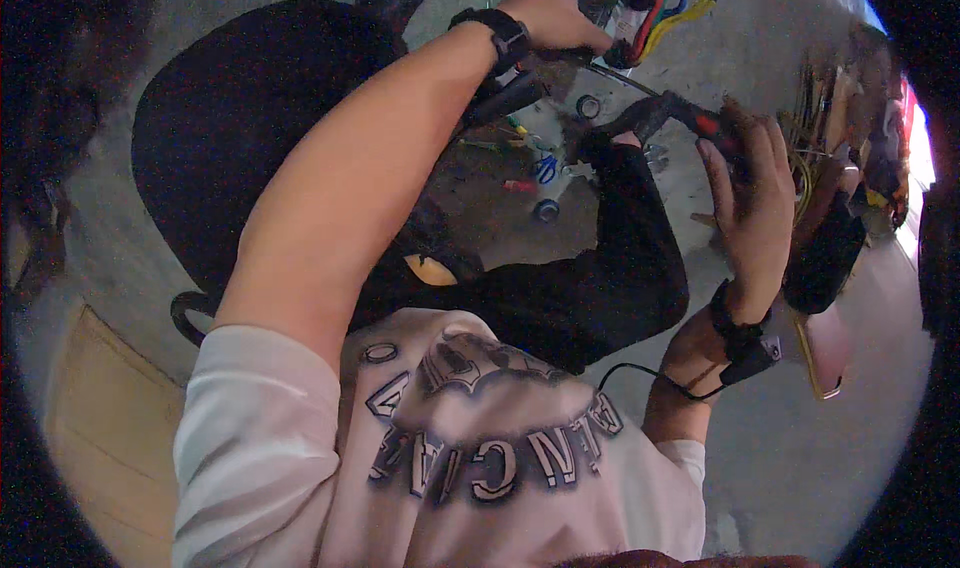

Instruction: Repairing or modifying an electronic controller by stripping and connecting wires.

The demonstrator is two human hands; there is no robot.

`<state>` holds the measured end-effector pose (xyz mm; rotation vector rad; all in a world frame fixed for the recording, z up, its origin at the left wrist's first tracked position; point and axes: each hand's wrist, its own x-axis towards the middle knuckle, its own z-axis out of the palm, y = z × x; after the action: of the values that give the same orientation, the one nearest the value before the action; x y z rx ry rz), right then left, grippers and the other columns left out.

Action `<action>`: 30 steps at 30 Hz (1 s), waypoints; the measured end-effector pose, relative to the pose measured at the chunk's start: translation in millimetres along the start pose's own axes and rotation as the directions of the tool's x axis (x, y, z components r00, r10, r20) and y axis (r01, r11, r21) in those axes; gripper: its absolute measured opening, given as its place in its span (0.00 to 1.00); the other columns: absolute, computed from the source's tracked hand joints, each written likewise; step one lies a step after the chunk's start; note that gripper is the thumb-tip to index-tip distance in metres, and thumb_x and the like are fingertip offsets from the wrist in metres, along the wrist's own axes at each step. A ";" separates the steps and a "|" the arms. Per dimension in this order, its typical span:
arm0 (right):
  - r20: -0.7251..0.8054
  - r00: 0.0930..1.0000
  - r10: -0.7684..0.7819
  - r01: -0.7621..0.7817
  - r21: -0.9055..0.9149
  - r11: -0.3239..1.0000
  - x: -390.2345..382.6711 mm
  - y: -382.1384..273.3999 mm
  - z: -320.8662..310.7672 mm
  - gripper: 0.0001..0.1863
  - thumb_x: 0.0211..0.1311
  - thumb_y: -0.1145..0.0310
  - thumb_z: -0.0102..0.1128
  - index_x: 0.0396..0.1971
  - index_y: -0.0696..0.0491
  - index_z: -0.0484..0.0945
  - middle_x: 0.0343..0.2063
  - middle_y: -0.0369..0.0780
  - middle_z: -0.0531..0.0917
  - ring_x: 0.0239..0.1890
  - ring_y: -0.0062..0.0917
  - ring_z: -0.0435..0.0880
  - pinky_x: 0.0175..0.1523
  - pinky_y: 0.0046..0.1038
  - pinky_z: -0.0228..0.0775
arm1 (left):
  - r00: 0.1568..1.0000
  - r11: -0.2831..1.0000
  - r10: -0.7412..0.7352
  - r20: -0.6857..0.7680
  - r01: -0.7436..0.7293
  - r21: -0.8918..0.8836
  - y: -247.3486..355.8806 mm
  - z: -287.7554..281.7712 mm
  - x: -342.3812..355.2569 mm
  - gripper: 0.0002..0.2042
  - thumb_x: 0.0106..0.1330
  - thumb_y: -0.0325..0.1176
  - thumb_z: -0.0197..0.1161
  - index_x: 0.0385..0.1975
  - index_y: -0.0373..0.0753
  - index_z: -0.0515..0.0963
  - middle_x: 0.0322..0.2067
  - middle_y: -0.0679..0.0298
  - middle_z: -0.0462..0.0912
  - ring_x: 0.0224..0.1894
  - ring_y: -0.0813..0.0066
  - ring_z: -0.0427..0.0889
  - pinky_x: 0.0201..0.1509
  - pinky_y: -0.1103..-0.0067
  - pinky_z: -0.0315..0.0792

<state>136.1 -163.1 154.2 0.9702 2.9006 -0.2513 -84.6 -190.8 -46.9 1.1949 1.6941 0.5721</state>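
My left hand (pixel 556 20) is at the top centre, fingers closed against a dark part beside a dark block (pixel 628 8); what they hold is hidden. Thick red, green, blue and yellow cables (pixel 672 23) come off that block. At the right my right hand (pixel 755 193) is curled around the black and red handle of a screwdriver (pixel 706 126). Its thin shaft slants up and left toward the block. Just under the shaft is a co-worker's black-gloved hand (pixel 640 120), its sleeve black.
A co-worker in black (pixel 270 138) is close in front, one arm crossing below my hands. On the floor lie blue-handled scissors (pixel 545 169), rolls of dark tape (pixel 588 106), a small red piece (pixel 519 185) and other small tools. Cluttered items (pixel 840 158) stand at the right.
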 end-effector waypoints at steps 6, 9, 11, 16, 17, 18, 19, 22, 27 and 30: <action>0.159 0.987 -0.037 0.078 -0.262 0.962 -9.7 -0.6 1.9 0.21 0.61 0.65 0.63 0.55 0.48 0.76 0.52 0.50 0.78 0.45 0.48 0.82 0.46 0.40 0.77 | 0.997 1.000 -0.002 -0.075 0.002 -0.008 -4.4 18.5 -1.1 0.30 0.43 0.61 0.69 0.30 0.35 0.85 0.29 0.54 0.86 0.33 0.60 0.86 0.43 0.70 0.79; 0.182 0.981 -0.064 0.122 -0.333 0.935 -12.8 1.1 2.9 0.23 0.59 0.68 0.64 0.56 0.50 0.74 0.49 0.49 0.78 0.44 0.49 0.81 0.46 0.42 0.74 | 0.998 0.994 0.019 -0.056 -0.025 -0.108 -4.8 19.3 -3.2 0.31 0.45 0.61 0.68 0.30 0.31 0.84 0.30 0.49 0.85 0.32 0.54 0.85 0.42 0.66 0.79; 0.195 0.979 -0.064 0.128 -0.341 0.931 -8.7 -0.4 1.3 0.23 0.58 0.70 0.65 0.55 0.53 0.74 0.46 0.48 0.78 0.44 0.48 0.81 0.46 0.41 0.73 | 0.997 0.992 0.019 -0.072 -0.028 -0.124 -7.7 17.8 2.2 0.32 0.45 0.61 0.68 0.30 0.31 0.84 0.29 0.49 0.85 0.33 0.54 0.86 0.43 0.66 0.79; 0.186 0.982 0.034 -0.036 0.008 0.999 -2.6 -10.8 5.2 0.16 0.62 0.68 0.63 0.48 0.59 0.76 0.43 0.52 0.82 0.43 0.47 0.84 0.47 0.38 0.75 | 0.993 0.997 0.044 -0.107 -0.050 -0.050 -27.8 34.0 24.5 0.33 0.43 0.62 0.69 0.31 0.31 0.84 0.29 0.48 0.85 0.33 0.53 0.86 0.43 0.66 0.79; 0.210 0.971 0.114 -0.130 0.067 0.989 -2.3 -13.3 5.9 0.16 0.63 0.68 0.63 0.47 0.60 0.77 0.42 0.52 0.83 0.43 0.47 0.84 0.47 0.37 0.75 | 0.990 0.994 0.057 -0.131 -0.069 -0.082 -29.8 37.3 26.3 0.33 0.42 0.61 0.69 0.31 0.31 0.84 0.29 0.47 0.85 0.33 0.53 0.86 0.43 0.66 0.79; 0.233 0.954 0.188 -0.222 0.126 0.967 -1.8 -15.5 8.8 0.15 0.63 0.68 0.63 0.46 0.60 0.77 0.41 0.52 0.83 0.43 0.47 0.84 0.47 0.37 0.75 | 0.991 0.995 0.041 -0.128 -0.052 -0.088 -30.0 37.3 24.8 0.33 0.42 0.61 0.69 0.31 0.31 0.84 0.30 0.47 0.85 0.33 0.53 0.86 0.43 0.66 0.79; 0.261 0.930 0.259 -0.311 0.183 0.932 -1.4 -16.5 11.3 0.15 0.63 0.68 0.63 0.45 0.61 0.77 0.40 0.51 0.83 0.42 0.47 0.84 0.48 0.36 0.75 | 0.992 0.995 0.024 -0.125 -0.036 -0.093 -30.0 37.6 23.0 0.33 0.42 0.61 0.69 0.30 0.31 0.84 0.30 0.47 0.85 0.34 0.53 0.86 0.43 0.66 0.79; 0.307 0.899 0.312 -0.383 0.207 0.900 3.3 -11.7 9.9 0.17 0.61 0.68 0.65 0.47 0.60 0.76 0.42 0.50 0.82 0.43 0.47 0.83 0.47 0.36 0.75 | 0.993 0.996 -0.003 -0.116 -0.008 -0.092 -29.4 34.8 22.3 0.32 0.41 0.60 0.70 0.30 0.30 0.84 0.31 0.47 0.85 0.34 0.53 0.86 0.43 0.65 0.79; 0.267 0.960 -0.089 0.171 -0.301 0.938 0.8 -0.9 11.4 0.21 0.63 0.65 0.62 0.53 0.57 0.72 0.41 0.48 0.80 0.41 0.45 0.82 0.43 0.39 0.76 | 0.998 0.984 0.006 -0.058 -0.017 -0.179 -21.2 26.1 12.6 0.32 0.42 0.60 0.70 0.29 0.30 0.83 0.30 0.47 0.85 0.34 0.53 0.85 0.43 0.65 0.79; 0.382 0.917 -0.114 0.288 -0.437 0.852 -2.1 -6.3 10.5 0.21 0.61 0.64 0.65 0.51 0.56 0.74 0.40 0.47 0.80 0.39 0.45 0.82 0.42 0.39 0.75 | 0.993 0.980 0.015 -0.114 -0.037 -0.193 -21.9 28.1 11.9 0.32 0.42 0.59 0.71 0.29 0.30 0.83 0.30 0.47 0.85 0.33 0.53 0.85 0.43 0.66 0.79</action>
<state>134.1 -171.2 144.9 0.4728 2.5393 0.2708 -70.4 -193.0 -81.6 1.0618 1.6748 0.8159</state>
